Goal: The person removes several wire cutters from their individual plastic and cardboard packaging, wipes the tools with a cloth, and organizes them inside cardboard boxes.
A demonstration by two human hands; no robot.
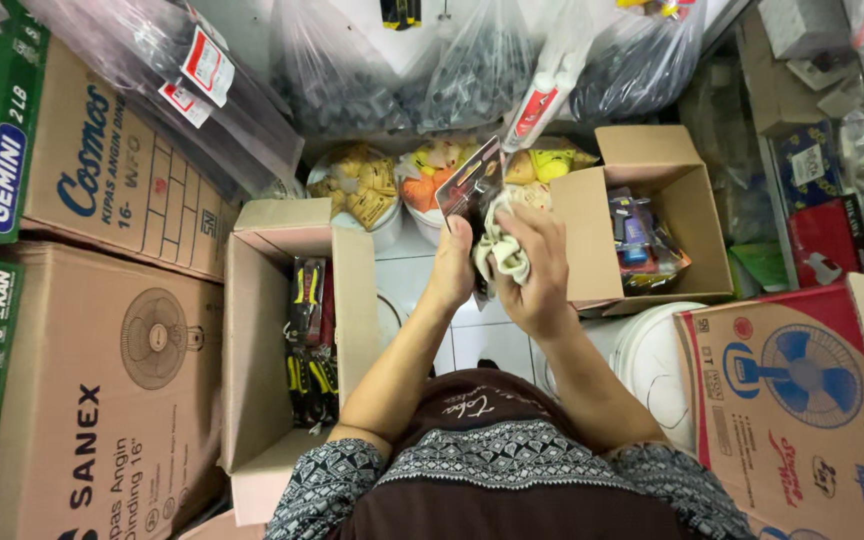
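My left hand (452,268) grips a flat packaged item (470,185) with a dark and red card back, held upright over the floor. My right hand (537,270) presses a pale crumpled cloth (500,248) against the package's lower right side. Both hands meet in the middle of the view, above white floor tiles (407,280). An open cardboard box (262,330) to the left holds packaged hand tools with yellow and black handles (310,345). Another open box (592,215) to the right holds several small packaged goods (642,245).
Large fan cartons (112,400) are stacked at the left, another fan carton (802,400) lies at the lower right. White buckets (362,190) of small packets stand at the back under hanging plastic bags (472,70). A white lid or bucket (652,350) sits by my right arm.
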